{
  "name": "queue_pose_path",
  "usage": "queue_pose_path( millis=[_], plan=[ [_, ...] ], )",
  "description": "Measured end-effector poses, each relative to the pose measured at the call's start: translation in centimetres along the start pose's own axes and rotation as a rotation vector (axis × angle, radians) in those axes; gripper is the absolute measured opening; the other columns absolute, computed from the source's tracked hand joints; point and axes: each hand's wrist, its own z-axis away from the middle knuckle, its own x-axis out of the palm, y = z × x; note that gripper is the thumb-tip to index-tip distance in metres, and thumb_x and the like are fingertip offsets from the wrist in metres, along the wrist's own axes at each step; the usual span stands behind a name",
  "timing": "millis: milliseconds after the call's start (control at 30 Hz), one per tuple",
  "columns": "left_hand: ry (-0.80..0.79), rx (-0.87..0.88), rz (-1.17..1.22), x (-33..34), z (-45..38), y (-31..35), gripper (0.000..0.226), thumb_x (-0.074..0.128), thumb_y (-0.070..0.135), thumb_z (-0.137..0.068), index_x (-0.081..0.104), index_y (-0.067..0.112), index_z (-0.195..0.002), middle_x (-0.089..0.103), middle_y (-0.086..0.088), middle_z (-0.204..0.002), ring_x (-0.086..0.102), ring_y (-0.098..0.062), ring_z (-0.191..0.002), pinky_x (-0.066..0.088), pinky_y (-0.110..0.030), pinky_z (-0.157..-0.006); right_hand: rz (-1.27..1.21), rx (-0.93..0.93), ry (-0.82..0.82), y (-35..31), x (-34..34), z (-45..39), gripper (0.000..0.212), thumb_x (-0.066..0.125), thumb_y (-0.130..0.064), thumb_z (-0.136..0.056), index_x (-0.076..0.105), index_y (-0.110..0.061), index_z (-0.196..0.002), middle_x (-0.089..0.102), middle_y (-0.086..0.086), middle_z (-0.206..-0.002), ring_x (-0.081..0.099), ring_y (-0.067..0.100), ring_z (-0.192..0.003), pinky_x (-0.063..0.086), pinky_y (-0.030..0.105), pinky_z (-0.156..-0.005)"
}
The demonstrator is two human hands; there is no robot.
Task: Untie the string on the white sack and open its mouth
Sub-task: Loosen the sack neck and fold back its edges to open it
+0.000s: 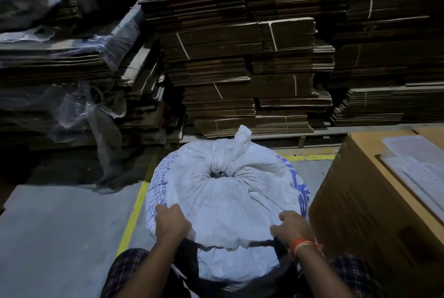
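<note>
On a grey warehouse floor [60,237], seen from the head camera, a white sack [230,199] with blue print was stood upright between a person's knees, just inside a yellow floor line [134,211]. Its top was gathered into a puckered centre, and a twisted tail of fabric [241,144] was raised at the far side; the string itself could not be made out. The left hand [171,223] was curled over the near left edge of the sack, fabric bunched under the fingers. The right hand [292,228], an orange thread band [304,246] at its wrist, was clamped on the near right edge. A brown carton [360,201] was set just beside the sack on the right. Stacks of flattened cardboard [240,69], some tied with white strapping, were piled behind, with clear plastic wrap [96,110] draped at left.
</note>
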Motion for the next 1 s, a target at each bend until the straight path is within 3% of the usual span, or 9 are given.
queue_pose_path(
  millis=[133, 267, 367, 433, 533, 667, 800, 900, 1000],
  plan=[
    [0.218, 0.088, 0.045, -2.9, 0.9, 1.8, 0.046, 0.073, 0.028, -0.082, 0.066, 0.020, -0.127, 0.025, -0.017, -0.161, 0.041, -0.039, -0.137, 0.046, -0.048, -0.104, 0.229, -0.020, 0.273, -0.8, -0.8, -0.3, 0.061, 0.046, -0.072, -0.081, 0.073, -0.026, -0.112, 0.062, 0.011, -0.125, 0.054, 0.031, -0.118, 0.050, 0.038, -0.095],
    [0.325, 0.271, 0.214, -5.0, -0.9, 3.7, 0.050, 0.071, 0.027, -0.090, 0.065, 0.017, -0.138, 0.034, -0.014, -0.159, 0.054, -0.040, -0.130, 0.052, -0.047, -0.100, 0.099, -0.343, 0.546, -3.2, -3.2, -1.9, 0.029, 0.062, -0.049, -0.094, 0.076, -0.032, -0.111, 0.052, 0.002, -0.117, 0.047, 0.023, -0.116, 0.047, 0.034, -0.096],
    [0.240, 0.329, 0.272, -5.8, -3.2, 5.3, 0.049, 0.067, 0.031, -0.095, 0.061, 0.023, -0.142, 0.040, -0.008, -0.154, 0.071, -0.033, -0.104, 0.054, -0.042, -0.094, -0.037, -0.633, 0.451, -6.0, -4.9, -4.7, 0.022, 0.067, -0.021, -0.095, 0.078, -0.024, -0.113, 0.061, 0.001, -0.109, 0.052, 0.023, -0.112, 0.037, 0.025, -0.088],
    [0.174, 0.353, 0.246, -5.7, -5.0, 6.2, 0.051, 0.062, 0.037, -0.099, 0.056, 0.027, -0.148, 0.047, -0.010, -0.148, 0.069, -0.032, -0.108, 0.052, -0.042, -0.096, -0.012, -0.738, 0.366, -7.6, -5.3, -7.3, 0.027, 0.068, -0.012, -0.092, 0.077, -0.024, -0.114, 0.064, 0.001, -0.109, 0.055, 0.024, -0.112, 0.037, 0.025, -0.089],
    [0.092, 0.369, 0.176, -5.0, -7.7, 7.1, 0.053, 0.048, 0.046, -0.104, 0.046, 0.034, -0.155, 0.059, -0.015, -0.136, 0.063, -0.032, -0.121, 0.053, -0.044, -0.096, 0.115, -0.774, 0.226, -9.7, -5.0, -11.2, 0.036, 0.066, -0.014, -0.093, 0.071, -0.030, -0.125, 0.061, 0.000, -0.121, 0.052, 0.025, -0.122, 0.038, 0.024, -0.096],
    [0.107, 0.399, -0.027, -4.6, -10.5, 7.5, 0.055, 0.048, 0.044, -0.105, 0.038, 0.037, -0.159, 0.056, -0.015, -0.138, 0.051, -0.037, -0.131, 0.050, -0.046, -0.100, 0.366, -0.729, 0.126, -12.3, -3.3, -15.1, 0.052, 0.059, -0.029, -0.100, 0.047, -0.040, -0.149, 0.041, 0.009, -0.155, 0.041, 0.033, -0.140, 0.041, 0.040, -0.113],
    [-0.117, 0.511, -0.176, -4.4, -11.9, 8.3, 0.079, 0.063, 0.034, -0.100, 0.016, 0.044, -0.163, 0.057, -0.015, -0.129, 0.060, -0.035, -0.117, 0.053, -0.043, -0.094, 0.477, -0.657, -0.130, -14.0, -0.5, -18.0, 0.072, 0.062, -0.032, -0.097, 0.024, -0.042, -0.158, 0.049, 0.014, -0.147, 0.055, 0.036, -0.129, 0.046, 0.037, -0.106],
    [-0.137, 0.611, -0.260, -2.7, -11.5, 8.7, 0.081, 0.055, 0.015, -0.098, 0.017, 0.045, -0.163, 0.060, -0.005, -0.104, 0.061, -0.025, -0.092, 0.050, -0.039, -0.074, 0.420, -0.685, -0.208, -14.5, 1.0, -18.5, 0.061, 0.063, -0.030, -0.096, 0.042, -0.034, -0.153, 0.061, 0.003, -0.145, 0.057, 0.028, -0.133, 0.044, 0.032, -0.106],
    [0.042, 0.629, -0.143, -1.7, -11.4, 7.9, 0.055, 0.057, 0.020, -0.095, 0.052, 0.045, -0.144, 0.067, 0.001, -0.102, 0.068, -0.025, -0.096, 0.052, -0.037, -0.073, 0.345, -0.751, -0.075, -13.9, 0.3, -19.1, 0.044, 0.066, -0.025, -0.091, 0.063, -0.034, -0.134, 0.071, -0.003, -0.129, 0.063, 0.021, -0.123, 0.048, 0.029, -0.101]
  ],
)
